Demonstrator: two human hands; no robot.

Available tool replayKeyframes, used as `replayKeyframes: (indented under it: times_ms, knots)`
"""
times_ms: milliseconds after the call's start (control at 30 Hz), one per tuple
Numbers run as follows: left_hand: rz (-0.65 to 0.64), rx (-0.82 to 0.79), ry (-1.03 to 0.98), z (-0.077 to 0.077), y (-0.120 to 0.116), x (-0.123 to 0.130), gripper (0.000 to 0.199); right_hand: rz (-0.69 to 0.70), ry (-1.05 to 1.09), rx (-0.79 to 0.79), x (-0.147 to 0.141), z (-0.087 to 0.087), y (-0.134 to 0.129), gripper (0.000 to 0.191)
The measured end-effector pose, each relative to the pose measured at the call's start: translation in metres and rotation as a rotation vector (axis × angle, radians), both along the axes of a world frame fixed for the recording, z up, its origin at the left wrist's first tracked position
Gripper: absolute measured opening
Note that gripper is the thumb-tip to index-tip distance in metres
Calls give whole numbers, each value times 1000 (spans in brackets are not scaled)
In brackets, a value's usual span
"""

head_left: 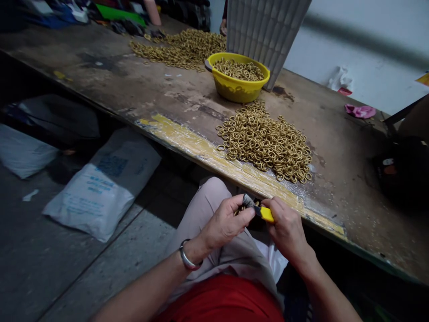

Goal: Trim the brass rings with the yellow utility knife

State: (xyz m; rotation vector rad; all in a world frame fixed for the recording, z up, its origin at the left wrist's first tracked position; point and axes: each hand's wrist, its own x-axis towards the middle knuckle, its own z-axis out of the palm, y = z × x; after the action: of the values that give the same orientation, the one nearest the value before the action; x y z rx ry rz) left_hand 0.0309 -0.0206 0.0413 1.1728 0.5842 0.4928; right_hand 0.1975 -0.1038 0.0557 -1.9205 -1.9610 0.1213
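My left hand [223, 226] is closed around a few brass-coloured rings [237, 211], partly hidden by the fingers. A dark grey wrap [248, 200] covers one of its fingertips. In my right hand [286, 228] is a yellow utility knife [267, 214], its dark blade end meeting the left thumb and wrapped finger. Both hands are above my lap, just off the table's near edge. Beyond them on the table lies a loose heap of brass-coloured rings [268, 143].
A yellow basin [239, 89] full of rings stands behind the heap. Farther back are another ring pile [181, 49], a grey ribbed panel [261, 36] and another person's hand [223, 27]. Yellow tape covers the table edge [201, 143]. White sacks [100, 183] lie on the floor at left.
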Motion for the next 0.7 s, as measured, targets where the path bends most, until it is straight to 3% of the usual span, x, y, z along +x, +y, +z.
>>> replayKeyframes:
  times_ms: [300, 400, 533, 633, 700]
  knots:
    - [6, 213, 23, -1, 16, 5, 16, 12, 4, -86, 3, -10, 13, 28]
    - [-55, 236, 13, 9, 18, 1, 16, -128, -135, -193, 24, -17, 19, 30]
    - [-214, 80, -58, 11, 15, -5, 21, -390, -263, -195, 68, -23, 22, 26]
    - [-199, -166, -88, -5, 10, 3, 30, -362, -243, -104, 82, -26, 29, 26]
    - [-165, -256, -101, -17, 7, 12, 31, -339, -267, -133, 80, -27, 38, 26]
